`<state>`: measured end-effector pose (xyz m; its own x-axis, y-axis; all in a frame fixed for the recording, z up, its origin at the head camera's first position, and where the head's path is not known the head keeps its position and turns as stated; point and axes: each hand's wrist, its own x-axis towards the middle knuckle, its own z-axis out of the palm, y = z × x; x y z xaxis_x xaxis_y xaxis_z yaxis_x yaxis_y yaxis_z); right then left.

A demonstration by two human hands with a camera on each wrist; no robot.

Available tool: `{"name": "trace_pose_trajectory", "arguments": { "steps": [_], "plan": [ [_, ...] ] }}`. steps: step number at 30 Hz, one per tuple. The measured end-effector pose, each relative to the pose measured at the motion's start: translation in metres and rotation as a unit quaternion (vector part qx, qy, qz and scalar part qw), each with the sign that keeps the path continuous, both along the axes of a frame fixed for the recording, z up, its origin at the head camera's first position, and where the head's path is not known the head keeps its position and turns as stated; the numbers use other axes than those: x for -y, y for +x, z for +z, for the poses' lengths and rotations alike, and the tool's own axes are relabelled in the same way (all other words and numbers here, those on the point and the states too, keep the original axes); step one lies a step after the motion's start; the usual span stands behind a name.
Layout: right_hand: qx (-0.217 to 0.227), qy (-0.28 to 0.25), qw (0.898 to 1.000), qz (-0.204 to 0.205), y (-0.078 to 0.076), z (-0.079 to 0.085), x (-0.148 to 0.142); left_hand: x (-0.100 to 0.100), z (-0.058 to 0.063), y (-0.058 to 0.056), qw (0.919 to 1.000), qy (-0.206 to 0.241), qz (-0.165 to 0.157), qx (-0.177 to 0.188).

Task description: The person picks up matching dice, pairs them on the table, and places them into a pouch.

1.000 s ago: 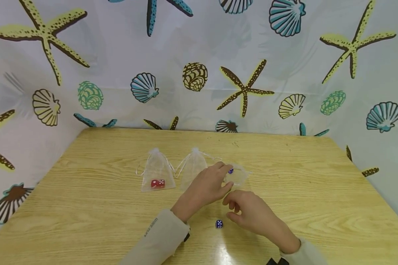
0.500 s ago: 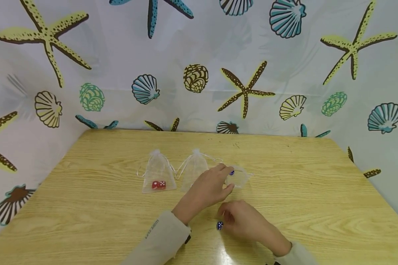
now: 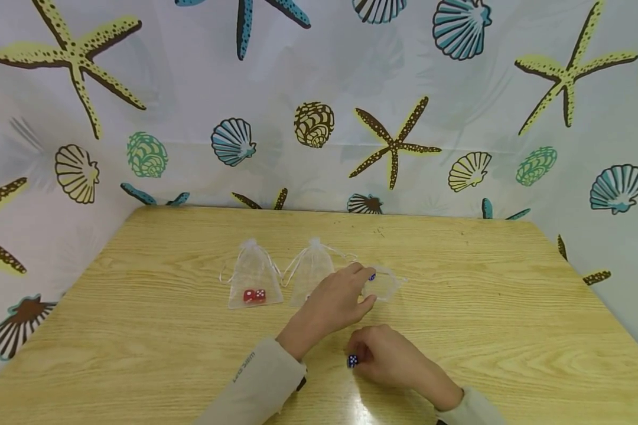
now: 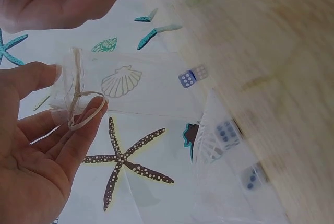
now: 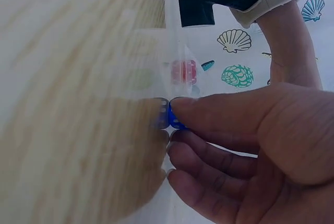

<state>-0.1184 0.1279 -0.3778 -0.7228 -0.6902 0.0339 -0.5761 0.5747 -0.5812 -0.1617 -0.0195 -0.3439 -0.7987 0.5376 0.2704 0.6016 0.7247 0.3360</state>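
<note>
My left hand (image 3: 332,298) holds the mouth of a sheer white drawstring pouch (image 3: 387,284), thumb and fingers at its gathered end in the left wrist view. Inside that pouch lies a blue die (image 4: 187,79) with white dots. Closer to me, my right hand (image 3: 390,357) has thumb and fingers at a second blue die (image 3: 352,360) on the table. The right wrist view shows the thumb (image 5: 209,110) overlapping this die, fingertips just below it.
Left of the held pouch lies another sheer pouch (image 3: 312,265), partly behind my left hand, with pale, dark-dotted dice (image 4: 227,132) in it. Farther left, a third pouch (image 3: 252,271) contains red dice (image 3: 254,296). A shell-and-starfish-printed curtain (image 3: 276,159) surrounds the wooden table (image 3: 154,336).
My right hand has moved toward me and slightly left, from near the left hand down to the blue die on the table. My left hand stays at the pouch.
</note>
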Motion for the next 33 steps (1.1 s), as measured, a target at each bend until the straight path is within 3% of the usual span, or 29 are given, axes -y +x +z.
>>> {"name": "trace_pose_trajectory", "arguments": {
  "steps": [7, 14, 25, 33],
  "plan": [
    [0.005, 0.0, 1.0, -0.001, 0.0, 0.001, 0.0, 0.0, -0.001, 0.0, 1.0, 0.0, 0.003, 0.003],
    [-0.009, 0.006, 1.0, -0.024, -0.001, 0.016, -0.008, 0.0, -0.001, 0.0, 1.0, -0.004, 0.003, -0.006],
    [-0.079, -0.013, 0.994, -0.07, -0.004, 0.057, -0.031, -0.002, 0.001, 0.0, 0.9999, -0.013, -0.003, -0.004],
    [-0.148, -0.013, 0.979, -0.14, -0.011, 0.073, -0.036, -0.002, 0.001, 0.0, 0.9999, -0.012, -0.002, -0.005]
  ]
}}
